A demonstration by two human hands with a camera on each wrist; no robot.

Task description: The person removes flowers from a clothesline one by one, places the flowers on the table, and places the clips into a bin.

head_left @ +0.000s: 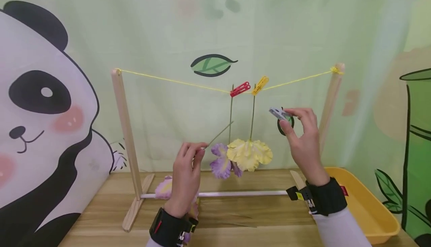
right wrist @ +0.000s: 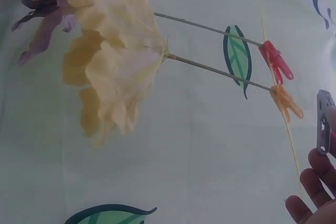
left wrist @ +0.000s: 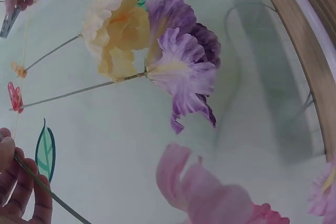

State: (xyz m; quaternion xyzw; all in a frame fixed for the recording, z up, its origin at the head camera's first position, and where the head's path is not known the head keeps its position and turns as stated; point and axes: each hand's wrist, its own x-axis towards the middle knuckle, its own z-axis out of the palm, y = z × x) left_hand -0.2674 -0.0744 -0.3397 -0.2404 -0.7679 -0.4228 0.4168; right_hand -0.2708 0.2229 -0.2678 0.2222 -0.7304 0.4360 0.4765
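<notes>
Pale green printed backdrop behind wood-grain tabletop; thin yellow string sags between two light wooden posts. Your left hand pinches a thin green flower stem, tip angled up-right, below the string. Pink ruffled petals show near that hand; join to the stem: can't tell. Your right hand grips a grey plastic clothespin between thumb and fingers, below the string, apart from it. Between your hands, a red plastic clothespin hangs a purple ruffled flower, stem up; a yellow-orange plastic clothespin hangs a pale yellow ruffled flower just beside it. Yellow plastic bin sits by your right forearm.
</notes>
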